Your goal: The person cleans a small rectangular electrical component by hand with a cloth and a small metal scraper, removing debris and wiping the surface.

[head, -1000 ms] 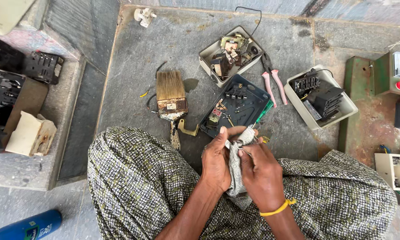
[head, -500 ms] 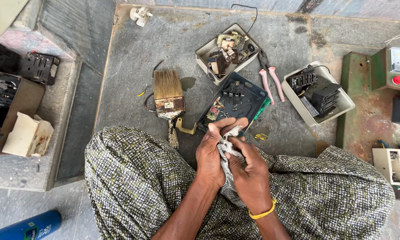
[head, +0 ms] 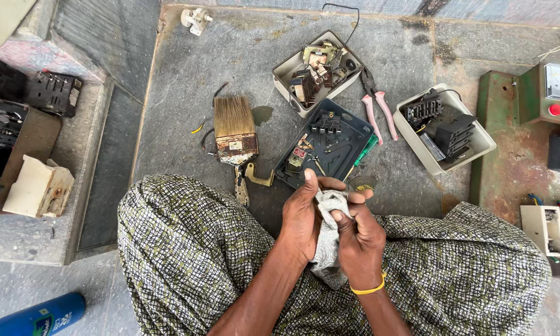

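Both hands, left hand (head: pixel 301 214) and right hand (head: pixel 359 233), pinched a grey cloth (head: pixel 327 239) between them over the lap; its long axis ran toward the body, dark tray (head: pixel 348 134) just beyond.

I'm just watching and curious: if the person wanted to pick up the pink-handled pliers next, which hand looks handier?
Probably the right hand: the pliers lie up on its side. The left hand sits farther off, and both hands clasp the grey cloth.

Crumpled grey-white cloth (head: pixel 327 239) hides whatever both hands grip. A blue cylindrical spray can (head: pixel 34 316) and cream switch boxes (head: pixel 550 227) are cut off by edges.
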